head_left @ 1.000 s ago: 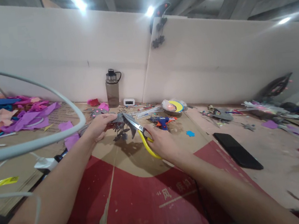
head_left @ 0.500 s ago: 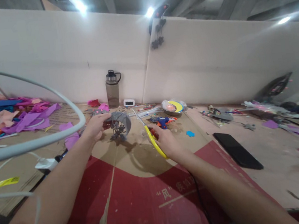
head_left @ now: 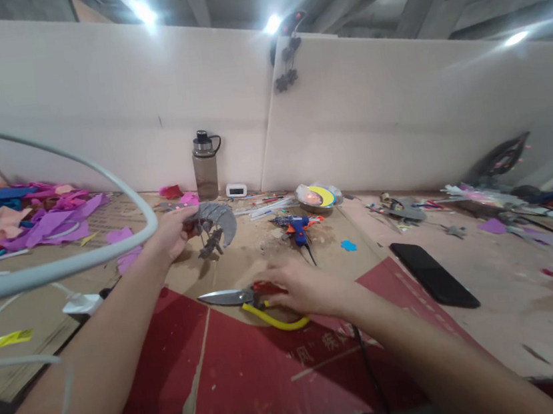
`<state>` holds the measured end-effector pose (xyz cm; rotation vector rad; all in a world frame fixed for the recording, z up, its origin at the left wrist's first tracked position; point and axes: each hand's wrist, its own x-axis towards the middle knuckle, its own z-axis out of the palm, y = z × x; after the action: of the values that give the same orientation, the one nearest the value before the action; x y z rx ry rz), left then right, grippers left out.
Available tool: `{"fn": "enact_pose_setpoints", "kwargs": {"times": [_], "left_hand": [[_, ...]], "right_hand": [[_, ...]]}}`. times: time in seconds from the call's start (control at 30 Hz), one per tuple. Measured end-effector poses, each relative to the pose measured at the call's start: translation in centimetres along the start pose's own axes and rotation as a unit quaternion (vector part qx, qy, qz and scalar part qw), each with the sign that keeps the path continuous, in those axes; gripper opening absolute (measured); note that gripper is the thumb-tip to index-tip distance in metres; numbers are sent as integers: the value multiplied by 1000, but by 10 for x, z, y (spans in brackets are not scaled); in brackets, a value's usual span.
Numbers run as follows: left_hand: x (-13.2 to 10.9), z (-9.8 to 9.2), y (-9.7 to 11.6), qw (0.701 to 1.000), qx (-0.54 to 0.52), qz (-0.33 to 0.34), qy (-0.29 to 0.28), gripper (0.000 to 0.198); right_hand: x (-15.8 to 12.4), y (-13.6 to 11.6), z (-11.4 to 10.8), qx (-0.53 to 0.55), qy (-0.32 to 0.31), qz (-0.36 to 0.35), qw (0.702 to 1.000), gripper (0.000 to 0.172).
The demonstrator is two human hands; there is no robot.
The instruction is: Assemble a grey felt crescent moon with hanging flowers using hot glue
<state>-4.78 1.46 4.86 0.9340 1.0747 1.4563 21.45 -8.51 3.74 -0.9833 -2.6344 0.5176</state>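
A grey crescent moon ornament (head_left: 225,221) with small dark pieces dangling from it is pinched by its left end in my left hand (head_left: 174,236), just above the cardboard. Scissors (head_left: 224,298) with yellow and red handles lie flat on the red-edged cardboard (head_left: 235,366), blades together and pointing left. Over the handles, my right hand (head_left: 299,288) has its fingers apart and loosely curved, covering part of the red handle. Whether its fingertips still touch the handle is hard to see. Beyond it lies a blue hot glue gun (head_left: 299,226).
A water bottle (head_left: 206,168) and small white clock (head_left: 237,190) stand by the wall. A bowl (head_left: 319,202), blue flower cutout (head_left: 348,246) and black phone (head_left: 433,275) are rightward. Coloured scraps (head_left: 30,217) pile up left. A pale tube (head_left: 102,181) arches across the left foreground.
The scissors have come down from my raised right hand onto the cardboard, and its fingers have loosened. My left hand keeps the moon, which has turned slightly.
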Motion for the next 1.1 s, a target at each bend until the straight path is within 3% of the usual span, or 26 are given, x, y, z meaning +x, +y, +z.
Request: {"fn": "enact_pose_setpoints", "kwargs": {"times": [0.1, 0.17, 0.27, 0.33, 0.43, 0.5, 0.6, 0.7, 0.8, 0.9, 1.1], "left_hand": [[-3, 0, 1, 998, 1, -12, -56, 9], [-6, 1, 2, 994, -6, -28, -104, 8], [-12, 4, 1, 984, -6, -48, -171, 8], [-14, 6, 0, 979, -3, -54, -194, 7], [-14, 4, -3, 976, 2, -56, -211, 7], [-13, 3, -5, 971, 19, -61, -230, 10], [-15, 2, -7, 959, 62, -74, -267, 17], [-20, 6, -6, 949, 91, -70, -292, 18], [-25, 11, -7, 941, 120, -66, -309, 18], [-26, 13, -8, 931, 146, -70, -327, 19], [-24, 11, -10, 942, 103, -82, -308, 17]], "right_hand": [[15, 1, -8, 44, 208, 53, 976, 27], [30, 4, -11, 123, 267, 80, 953, 43], [52, 8, -5, 214, 240, 66, 945, 68], [64, 11, 1, 264, 233, 55, 934, 61], [73, 16, 8, 336, 255, 58, 905, 28], [74, 19, 8, 351, 287, 65, 889, 17], [71, 23, 6, 368, 290, 59, 881, 31], [69, 25, 6, 378, 230, 43, 896, 45], [69, 25, 9, 357, 204, 47, 910, 32], [69, 28, 11, 351, 224, 48, 908, 12], [63, 41, 10, 410, 319, 107, 847, 19]]}}
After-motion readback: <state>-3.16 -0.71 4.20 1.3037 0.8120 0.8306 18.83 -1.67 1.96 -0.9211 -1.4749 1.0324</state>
